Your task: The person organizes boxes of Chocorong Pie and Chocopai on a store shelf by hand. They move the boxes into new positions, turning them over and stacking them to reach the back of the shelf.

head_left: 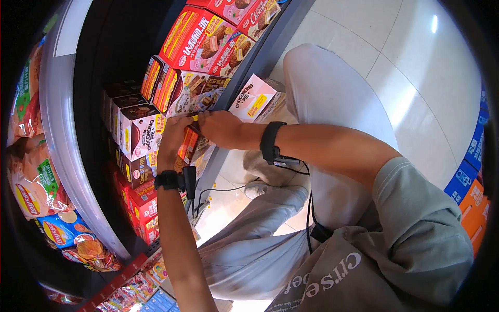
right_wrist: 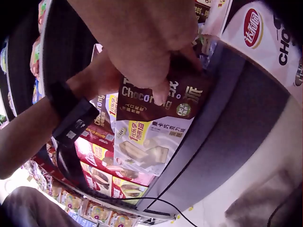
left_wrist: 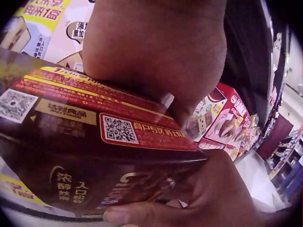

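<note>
A dark brown pie box [head_left: 188, 148] is held at the front edge of the shelf [head_left: 257, 60] and is grasped by both hands. The left hand [head_left: 171, 138] is curled round its shelf-side end, with the thumb beneath. The right hand [head_left: 221, 129] is clenched over its top edge from the aisle side. The box lies between the two grips, touching both. White boxes [head_left: 139, 130] are stacked just behind it, and red boxes [head_left: 200, 39] are stacked further along the shelf. A pink box [head_left: 253, 99] is seen near the knee.

The box [left_wrist: 85, 156] is glossy printed cardboard, the crisp bags [head_left: 32, 193] shiny plastic, the floor [head_left: 410, 57] polished tile.
</note>
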Demonstrator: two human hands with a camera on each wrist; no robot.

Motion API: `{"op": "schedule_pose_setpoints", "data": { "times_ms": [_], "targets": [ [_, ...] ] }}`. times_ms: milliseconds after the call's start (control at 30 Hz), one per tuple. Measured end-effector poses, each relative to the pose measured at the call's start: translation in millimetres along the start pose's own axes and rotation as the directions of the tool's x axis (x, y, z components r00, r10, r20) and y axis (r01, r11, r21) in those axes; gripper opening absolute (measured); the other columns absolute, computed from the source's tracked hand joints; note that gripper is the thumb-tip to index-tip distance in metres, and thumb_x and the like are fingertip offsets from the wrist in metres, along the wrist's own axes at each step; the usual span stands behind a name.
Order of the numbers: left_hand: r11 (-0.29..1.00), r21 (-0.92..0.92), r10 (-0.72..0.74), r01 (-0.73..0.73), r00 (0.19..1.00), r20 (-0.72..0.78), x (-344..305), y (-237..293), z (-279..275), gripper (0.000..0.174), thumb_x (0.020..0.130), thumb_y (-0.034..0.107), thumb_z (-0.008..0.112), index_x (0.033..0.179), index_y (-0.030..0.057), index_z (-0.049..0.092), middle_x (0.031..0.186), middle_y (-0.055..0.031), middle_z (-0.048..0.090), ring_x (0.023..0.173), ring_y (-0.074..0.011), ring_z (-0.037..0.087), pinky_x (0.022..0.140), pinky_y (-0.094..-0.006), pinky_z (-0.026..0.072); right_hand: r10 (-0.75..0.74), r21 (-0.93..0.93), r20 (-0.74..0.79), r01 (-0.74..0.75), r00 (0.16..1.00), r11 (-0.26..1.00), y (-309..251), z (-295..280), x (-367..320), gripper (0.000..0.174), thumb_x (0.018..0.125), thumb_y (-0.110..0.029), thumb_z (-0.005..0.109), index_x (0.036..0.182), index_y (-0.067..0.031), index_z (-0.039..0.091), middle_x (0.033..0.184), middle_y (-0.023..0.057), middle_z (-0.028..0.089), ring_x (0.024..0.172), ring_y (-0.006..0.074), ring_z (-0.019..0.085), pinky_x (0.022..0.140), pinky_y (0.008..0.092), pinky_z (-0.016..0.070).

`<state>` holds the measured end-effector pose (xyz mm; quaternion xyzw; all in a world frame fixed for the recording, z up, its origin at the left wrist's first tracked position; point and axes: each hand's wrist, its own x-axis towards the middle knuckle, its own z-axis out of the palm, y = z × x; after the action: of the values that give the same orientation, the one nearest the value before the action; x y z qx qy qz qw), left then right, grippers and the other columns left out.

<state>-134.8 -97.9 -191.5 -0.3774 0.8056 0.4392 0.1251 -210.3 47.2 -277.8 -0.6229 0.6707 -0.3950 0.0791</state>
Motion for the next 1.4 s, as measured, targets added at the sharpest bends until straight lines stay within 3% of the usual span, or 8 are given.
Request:
{"op": "schedule_pose_setpoints", "data": {
  "times_ms": [267, 667, 767, 967, 1067, 1233, 1300, 1400],
  "targets": [
    [0.994, -0.110, -0.019, 0.018, 1.000, -0.011, -1, -2, 5, 0.026, 0.086, 0.016, 0.054, 0.094, -0.0060, 0.065, 0.084, -0.0064, 0.066, 0.076, -0.0122, 0.059, 0.072, -0.0246, 0.0456, 0.012, 0.037, 0.071, -0.015, 0.997, 0.999, 2, -1, 0, 0.048, 0.065, -0.008, 0.069, 0.103, 0.0161, 0.054, 0.090, 0.0249, 0.062, 0.076, 0.0338, 0.066, 0.065, 0.0382, 0.0545],
    [0.974, 0.203, -0.094, 0.103, 0.994, -0.056, 12, -3, -3, 0.033, 0.082, 0.023, 0.054, 0.090, -0.0088, 0.061, 0.080, -0.0108, 0.065, 0.075, -0.0172, 0.056, 0.073, -0.0299, 0.0435, 0.010, 0.047, 0.046, -0.013, 0.999, 0.999, 3, 5, -1, 0.048, 0.064, -0.006, 0.070, 0.103, 0.0155, 0.053, 0.090, 0.0236, 0.062, 0.074, 0.0337, 0.066, 0.064, 0.0391, 0.0541],
    [0.979, 0.086, -0.179, 0.183, 0.982, -0.055, 17, -12, -5, 0.033, 0.082, 0.023, 0.054, 0.090, -0.0085, 0.061, 0.082, -0.0113, 0.065, 0.075, -0.0172, 0.056, 0.072, -0.0299, 0.0435, 0.043, 0.044, 0.095, -0.047, 0.995, 0.998, -1, -2, 1, 0.048, 0.064, -0.006, 0.069, 0.104, 0.0155, 0.053, 0.091, 0.0238, 0.062, 0.075, 0.0338, 0.066, 0.064, 0.0390, 0.0541],
    [0.987, 0.104, -0.121, 0.125, 0.992, -0.044, 13, -4, -5, 0.035, 0.083, 0.025, 0.055, 0.089, -0.0081, 0.063, 0.083, -0.0087, 0.065, 0.076, -0.0152, 0.056, 0.072, -0.0291, 0.0434, 0.066, 0.063, 0.113, -0.074, 0.991, 0.995, -1, -4, 2, 0.050, 0.065, -0.004, 0.067, 0.107, 0.0159, 0.051, 0.094, 0.0260, 0.062, 0.078, 0.0342, 0.066, 0.066, 0.0391, 0.0541],
    [0.980, -0.077, -0.185, 0.186, 0.983, 0.013, 17, -13, -7, 0.035, 0.084, 0.025, 0.055, 0.092, -0.0074, 0.062, 0.087, -0.0090, 0.066, 0.078, -0.0150, 0.057, 0.073, -0.0294, 0.0439, 0.058, 0.075, 0.084, -0.065, 0.995, 0.995, 0, -1, 1, 0.050, 0.065, -0.003, 0.066, 0.109, 0.0162, 0.049, 0.095, 0.0267, 0.061, 0.080, 0.0347, 0.066, 0.069, 0.0390, 0.0538],
    [0.975, 0.051, -0.218, 0.217, 0.976, 0.023, 18, -12, 0, 0.034, 0.085, 0.029, 0.055, 0.092, -0.0038, 0.063, 0.088, -0.0078, 0.065, 0.080, -0.0153, 0.056, 0.076, -0.0300, 0.0434, 0.106, 0.058, 0.177, -0.118, 0.979, 0.991, -3, -4, -6, 0.054, 0.065, -0.002, 0.065, 0.112, 0.0175, 0.046, 0.102, 0.0279, 0.059, 0.083, 0.0352, 0.065, 0.072, 0.0383, 0.0532],
    [0.975, 0.153, -0.168, 0.161, 0.985, 0.034, 30, -27, -6, 0.034, 0.084, 0.031, 0.055, 0.089, -0.0016, 0.064, 0.085, -0.0072, 0.064, 0.081, -0.0165, 0.055, 0.078, -0.0298, 0.0425, 0.074, 0.072, 0.049, -0.077, 0.996, 0.994, -4, -2, -12, 0.048, 0.066, -0.001, 0.062, 0.107, 0.0186, 0.050, 0.102, 0.0307, 0.058, 0.082, 0.0357, 0.064, 0.072, 0.0376, 0.0539],
    [0.936, -0.038, -0.348, 0.350, 0.936, 0.058, 29, -21, -4, 0.033, 0.083, 0.030, 0.054, 0.089, -0.0017, 0.063, 0.088, -0.0087, 0.065, 0.083, -0.0178, 0.056, 0.079, -0.0298, 0.0421, 0.067, 0.052, -0.023, -0.066, 0.997, 0.996, -3, 12, -12, 0.047, 0.066, 0.000, 0.060, 0.108, 0.0199, 0.051, 0.106, 0.0323, 0.056, 0.081, 0.0356, 0.064, 0.072, 0.0359, 0.0543]
  ]
}}
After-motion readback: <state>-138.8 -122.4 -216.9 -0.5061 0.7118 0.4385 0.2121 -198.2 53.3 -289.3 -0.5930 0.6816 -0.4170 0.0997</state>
